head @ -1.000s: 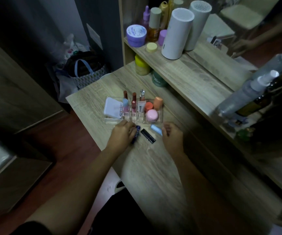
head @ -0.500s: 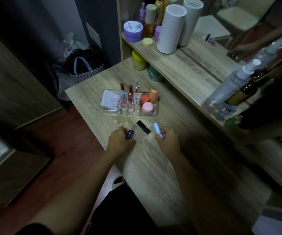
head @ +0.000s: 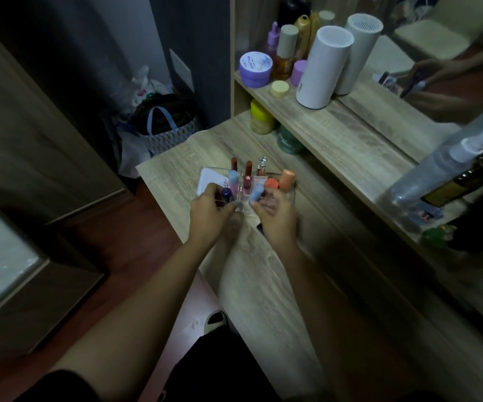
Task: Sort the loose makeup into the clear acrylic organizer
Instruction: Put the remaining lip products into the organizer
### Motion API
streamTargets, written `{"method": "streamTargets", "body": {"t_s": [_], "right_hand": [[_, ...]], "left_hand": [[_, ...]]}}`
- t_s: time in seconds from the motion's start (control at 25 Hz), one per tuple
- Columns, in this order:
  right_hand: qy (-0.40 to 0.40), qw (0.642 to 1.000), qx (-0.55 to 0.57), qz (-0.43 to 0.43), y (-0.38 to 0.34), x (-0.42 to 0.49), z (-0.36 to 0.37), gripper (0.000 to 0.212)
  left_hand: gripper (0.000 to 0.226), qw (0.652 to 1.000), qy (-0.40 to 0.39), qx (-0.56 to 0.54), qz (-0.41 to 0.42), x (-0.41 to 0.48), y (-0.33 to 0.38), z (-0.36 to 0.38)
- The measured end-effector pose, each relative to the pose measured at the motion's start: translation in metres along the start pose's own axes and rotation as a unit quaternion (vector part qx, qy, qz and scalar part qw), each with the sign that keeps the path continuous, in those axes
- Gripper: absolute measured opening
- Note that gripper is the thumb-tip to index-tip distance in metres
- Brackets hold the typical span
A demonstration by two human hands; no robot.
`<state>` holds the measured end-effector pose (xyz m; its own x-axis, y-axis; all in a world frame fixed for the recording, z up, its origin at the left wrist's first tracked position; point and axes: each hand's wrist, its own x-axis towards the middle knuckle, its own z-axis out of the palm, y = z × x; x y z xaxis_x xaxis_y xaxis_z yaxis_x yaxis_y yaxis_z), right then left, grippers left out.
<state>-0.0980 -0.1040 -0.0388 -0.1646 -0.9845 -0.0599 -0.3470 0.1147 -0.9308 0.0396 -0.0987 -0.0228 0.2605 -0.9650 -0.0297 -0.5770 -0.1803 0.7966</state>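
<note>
The clear acrylic organizer (head: 292,195) stands on the wooden table (head: 176,166). It holds a white compact (head: 210,181), upright lip tubes (head: 247,175) and orange items (head: 286,179). My left hand (head: 210,213) grips a dark blue tube (head: 227,195), held upright at the organizer's front slots. My right hand (head: 275,213) grips a light blue tube (head: 256,193) over the organizer's middle front. A black lipstick (head: 260,227) lies on the table, mostly hidden under my right hand.
A raised shelf (head: 350,134) runs along the right with a white cylinder (head: 323,66), a purple jar (head: 255,68), bottles and a spray bottle (head: 443,166). Yellow (head: 260,117) and green (head: 288,140) jars sit under it. A mirror is behind. A bag (head: 165,126) sits on the floor at left.
Both hands picked a tube off the table and carried it forward to the organizer: the left the dark blue one, the right the light blue one. The black lipstick stayed on the table.
</note>
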Motion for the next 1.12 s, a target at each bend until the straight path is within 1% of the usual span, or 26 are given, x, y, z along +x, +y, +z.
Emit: {"method": "streamTargets", "body": {"t_s": [0.16,0.28,0.44,0.64,0.88,1.04,1.12], "right_hand": [[-0.009,1.000,-0.008,-0.009,0.007,0.014,0.021,0.022],[-0.010,0.998,-0.061,-0.009,0.015,0.016,0.029,0.014],[-0.017,0.997,-0.081,-0.005,0.016,0.017,0.033,0.018],[-0.013,0.995,-0.095,-0.026,0.014,0.014,0.033,0.022],[-0.005,0.995,-0.101,-0.007,0.012,0.012,0.032,0.022],[-0.003,0.995,-0.101,0.002,0.005,0.013,0.033,0.027],[-0.002,0.993,-0.115,-0.001,0.004,0.013,0.034,0.026]], "left_hand": [[0.020,1.000,-0.002,0.000,0.001,0.016,-0.003,0.005],[0.021,1.000,-0.019,0.016,0.006,0.021,-0.009,0.010],[0.022,0.998,-0.047,0.028,0.012,0.022,-0.016,0.019],[0.022,0.997,-0.051,0.044,0.033,0.022,-0.021,0.023],[0.026,0.999,-0.042,0.024,0.008,0.020,-0.019,0.023],[0.026,0.998,-0.044,0.035,0.015,0.019,-0.019,0.020],[0.024,0.997,-0.054,0.046,0.029,0.019,-0.018,0.020]]}}
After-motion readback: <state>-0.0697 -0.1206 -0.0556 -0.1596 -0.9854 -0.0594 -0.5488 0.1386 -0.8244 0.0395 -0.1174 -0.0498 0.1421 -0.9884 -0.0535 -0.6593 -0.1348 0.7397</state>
